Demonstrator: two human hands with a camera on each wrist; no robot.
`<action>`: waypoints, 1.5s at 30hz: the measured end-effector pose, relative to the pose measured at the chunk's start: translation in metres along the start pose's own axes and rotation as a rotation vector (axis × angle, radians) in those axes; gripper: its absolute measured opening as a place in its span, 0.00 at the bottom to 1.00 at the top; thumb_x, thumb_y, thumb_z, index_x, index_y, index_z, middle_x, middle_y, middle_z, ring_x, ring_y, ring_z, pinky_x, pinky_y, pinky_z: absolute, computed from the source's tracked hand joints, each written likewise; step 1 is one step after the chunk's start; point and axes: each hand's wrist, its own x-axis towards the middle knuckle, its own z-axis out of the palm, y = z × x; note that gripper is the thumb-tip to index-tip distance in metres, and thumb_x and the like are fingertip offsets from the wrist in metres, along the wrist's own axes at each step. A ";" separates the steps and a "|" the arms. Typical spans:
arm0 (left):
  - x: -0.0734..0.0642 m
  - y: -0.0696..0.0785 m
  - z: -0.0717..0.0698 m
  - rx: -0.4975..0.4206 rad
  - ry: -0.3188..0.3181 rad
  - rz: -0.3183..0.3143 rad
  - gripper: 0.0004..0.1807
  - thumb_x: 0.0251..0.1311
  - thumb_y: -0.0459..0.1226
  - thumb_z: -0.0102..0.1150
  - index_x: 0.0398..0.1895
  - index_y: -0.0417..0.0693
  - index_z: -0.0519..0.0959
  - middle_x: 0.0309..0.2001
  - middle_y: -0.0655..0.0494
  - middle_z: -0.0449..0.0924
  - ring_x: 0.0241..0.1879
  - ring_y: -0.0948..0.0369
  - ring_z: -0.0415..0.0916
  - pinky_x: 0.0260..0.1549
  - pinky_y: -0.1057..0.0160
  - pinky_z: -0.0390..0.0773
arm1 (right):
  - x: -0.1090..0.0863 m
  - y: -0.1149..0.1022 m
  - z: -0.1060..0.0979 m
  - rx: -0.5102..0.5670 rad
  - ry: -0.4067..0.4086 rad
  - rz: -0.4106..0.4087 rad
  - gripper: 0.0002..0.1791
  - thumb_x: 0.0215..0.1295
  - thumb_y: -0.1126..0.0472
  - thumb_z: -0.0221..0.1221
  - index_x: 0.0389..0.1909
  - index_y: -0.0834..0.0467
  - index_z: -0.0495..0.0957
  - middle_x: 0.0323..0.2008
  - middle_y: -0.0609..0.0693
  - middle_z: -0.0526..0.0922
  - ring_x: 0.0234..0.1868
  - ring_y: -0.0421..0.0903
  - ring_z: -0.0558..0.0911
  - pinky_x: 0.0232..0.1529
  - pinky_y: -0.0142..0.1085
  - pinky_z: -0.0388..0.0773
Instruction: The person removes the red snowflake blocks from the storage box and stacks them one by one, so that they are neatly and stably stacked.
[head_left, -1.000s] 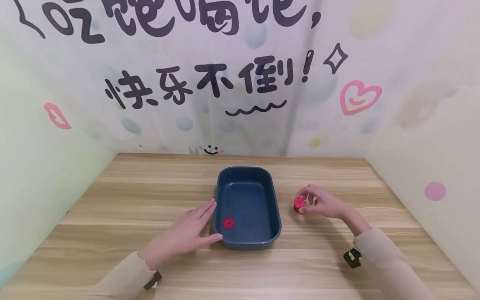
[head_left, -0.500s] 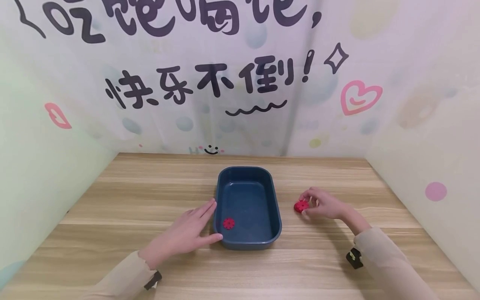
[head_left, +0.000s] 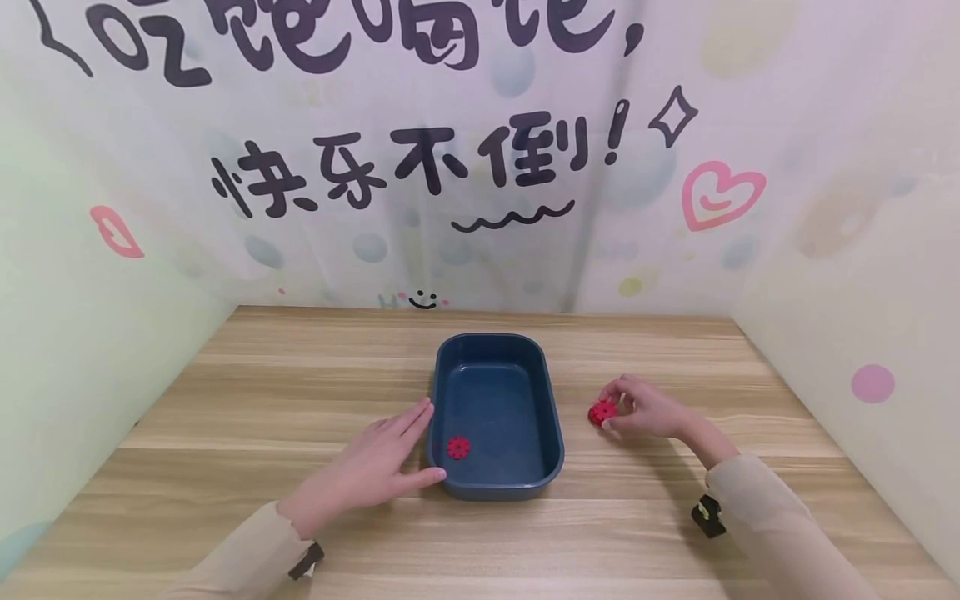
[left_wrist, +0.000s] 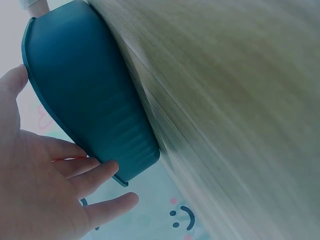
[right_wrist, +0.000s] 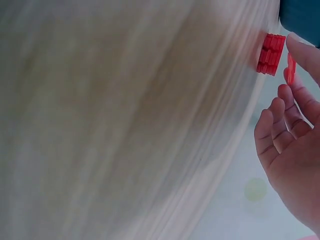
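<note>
A blue rectangular bin stands in the middle of the table, with one red notched plastic disc lying flat in its near left corner. My left hand, fingers extended, touches the bin's left side, and the left wrist view shows its fingertips along the rim. To the bin's right, my right hand pinches a thin red notched disc between thumb and index finger. A short stack of red notched discs sits on the table right beside the held disc. In the head view the held disc partly covers that stack.
The wood-grain table ends at a white printed cloth behind the bin. Pale walls close off the left and right sides. Dark wrist devices show under both sleeves.
My right hand has shifted slightly right and nearer, sliding the top disc off-centre from the stack. My left hand and the bin have stayed put.
</note>
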 end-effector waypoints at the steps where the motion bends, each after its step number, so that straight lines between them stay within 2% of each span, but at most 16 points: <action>1: 0.000 0.000 0.000 -0.001 0.001 -0.001 0.46 0.52 0.63 0.44 0.66 0.39 0.52 0.66 0.49 0.48 0.62 0.54 0.52 0.54 0.50 0.58 | 0.000 0.000 0.000 0.003 -0.004 0.000 0.16 0.48 0.63 0.64 0.38 0.60 0.73 0.32 0.50 0.70 0.30 0.46 0.68 0.28 0.34 0.67; 27: 0.000 -0.001 0.001 0.004 -0.005 -0.008 0.46 0.53 0.63 0.44 0.66 0.40 0.52 0.66 0.50 0.48 0.62 0.54 0.51 0.54 0.50 0.57 | 0.002 0.005 0.005 0.013 -0.019 0.006 0.16 0.48 0.58 0.65 0.38 0.59 0.74 0.31 0.49 0.71 0.32 0.47 0.69 0.31 0.35 0.67; 45: 0.000 0.000 0.000 -0.001 -0.007 -0.009 0.46 0.53 0.63 0.44 0.66 0.41 0.52 0.66 0.50 0.48 0.62 0.54 0.51 0.54 0.50 0.57 | 0.004 0.006 0.006 0.018 -0.030 0.005 0.15 0.48 0.60 0.65 0.37 0.57 0.74 0.31 0.47 0.73 0.29 0.46 0.71 0.30 0.35 0.69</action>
